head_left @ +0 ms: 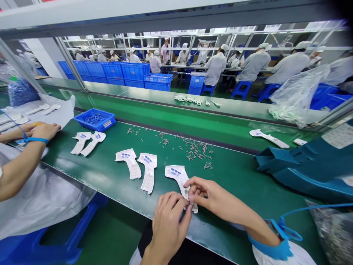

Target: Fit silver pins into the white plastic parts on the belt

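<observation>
Big green assembly belt (234, 176) here, smooth and a bit glossy, with a blue plastic crate (95, 119) on its far side and a crumpled teal plastic sheet (303, 169) off to the right. A co-worker's hand (41, 131) sits way over on the left, well apart from everything else. Tiny metal bits (193, 149) are scattered across the belt, too small to say exactly what they are. Four white pistol-shaped shells (128, 162) with blue printing lie flat in two pairs left of the hands. The one being worked on is the pistol-shaped white plastic casing (178, 178), lying on the belt with its narrow handle end near the belt's front edge. The left hand (171, 224) and right hand (209, 195) meet at that end, both pinching it between thumb and fingers. There's plenty of open green belt to the right, up to the teal sheet, but the front edge runs right under the hands.
</observation>
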